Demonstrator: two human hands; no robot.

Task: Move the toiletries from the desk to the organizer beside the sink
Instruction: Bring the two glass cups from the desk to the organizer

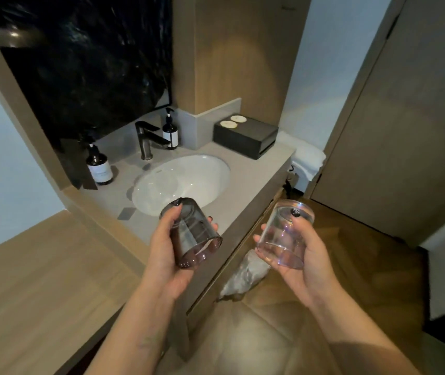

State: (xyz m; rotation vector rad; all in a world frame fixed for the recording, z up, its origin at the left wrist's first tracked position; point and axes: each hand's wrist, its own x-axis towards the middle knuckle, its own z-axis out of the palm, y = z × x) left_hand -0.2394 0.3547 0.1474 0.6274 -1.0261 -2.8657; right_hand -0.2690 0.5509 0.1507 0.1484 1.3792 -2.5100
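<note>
Above the counter [245, 185], hands grip a smoky glass [194, 234] and a clear glass [283, 234].

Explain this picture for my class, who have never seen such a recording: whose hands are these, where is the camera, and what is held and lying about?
No machine here: a person wears one camera on the head, looking down at their own hands. The left hand holds a smoky dark glass; the right hand holds a clear glass. Ahead is a counter with a white sink, a tap, two pump bottles and a black box organizer holding two round pale items.
</note>
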